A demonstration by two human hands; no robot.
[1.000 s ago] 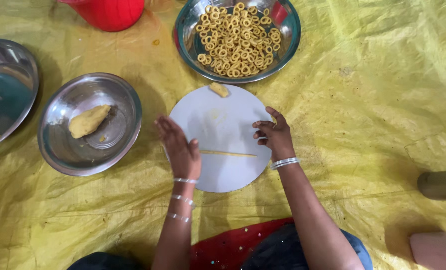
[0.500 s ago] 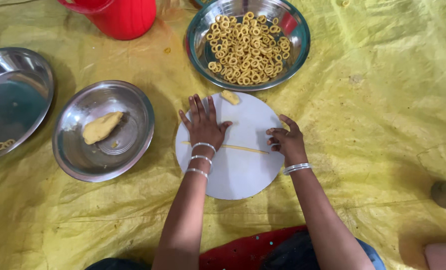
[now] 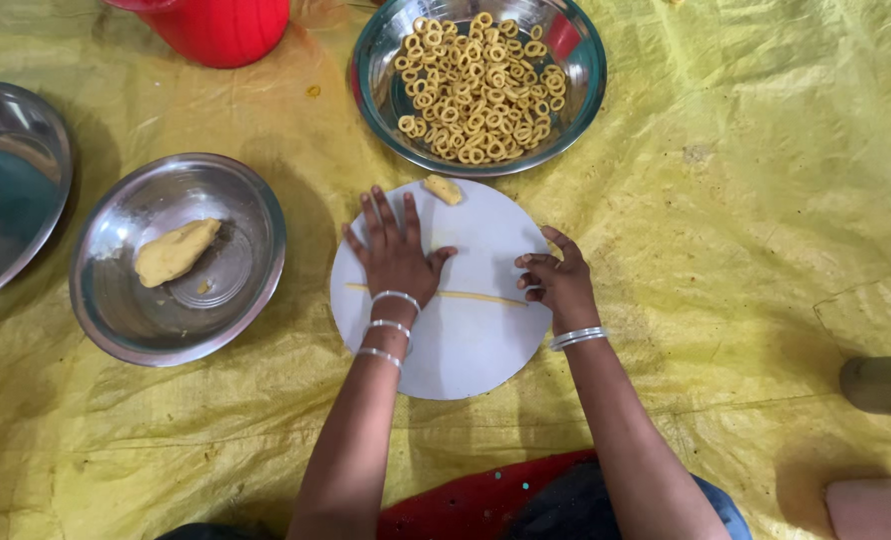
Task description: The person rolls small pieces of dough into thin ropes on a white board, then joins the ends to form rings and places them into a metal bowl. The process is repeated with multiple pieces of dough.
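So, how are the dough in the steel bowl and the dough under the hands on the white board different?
The dough lump in the steel bowl is one thick, stubby piece, while the dough strand on the round white board is a long thin rope. The lump lies untouched; the strand runs under the flat left hand to the right hand. Both are the same pale yellow.

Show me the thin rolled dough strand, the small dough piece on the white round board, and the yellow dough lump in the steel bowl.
thin rolled dough strand (image 3: 476, 296), head view, its middle.
small dough piece (image 3: 443, 189), head view, its centre.
yellow dough lump (image 3: 175, 252), head view, its centre.
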